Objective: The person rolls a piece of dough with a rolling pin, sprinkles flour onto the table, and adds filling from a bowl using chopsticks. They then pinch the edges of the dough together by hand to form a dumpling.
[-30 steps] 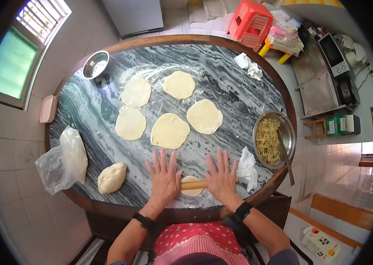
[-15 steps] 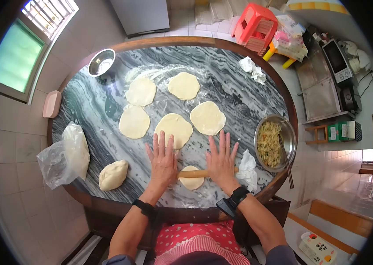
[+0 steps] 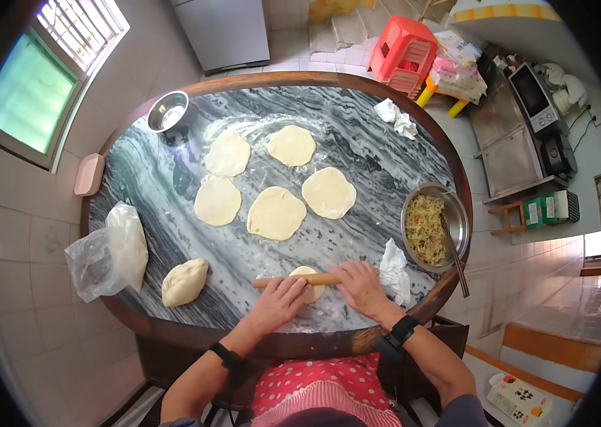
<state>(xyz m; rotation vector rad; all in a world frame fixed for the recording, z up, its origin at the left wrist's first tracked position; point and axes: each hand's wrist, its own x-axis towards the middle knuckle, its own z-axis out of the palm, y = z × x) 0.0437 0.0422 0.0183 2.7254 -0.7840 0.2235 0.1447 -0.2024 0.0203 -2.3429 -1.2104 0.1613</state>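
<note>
- Lower middle: left hand (image 3: pixel 279 306) and right hand (image 3: pixel 364 288) curled onto pin (image 3: pixel 324 279), across dough (image 3: pixel 316 292).
- Likely rolling; even pressure seems called for.

A slim, light-brown wooden rolling pin (image 3: pixel 323 279) lies crosswise over a small piece of dough (image 3: pixel 313 293), close to the near edge of a grey-and-white marble table (image 3: pixel 236 260). The pin is almost level from side to side, its left end slightly nearer the viewer, and it reaches past the dough on both sides. The dough is pale cream, flattened and roughly round, lying flat on the marble. It shows beyond the pin and on the near side.
</note>
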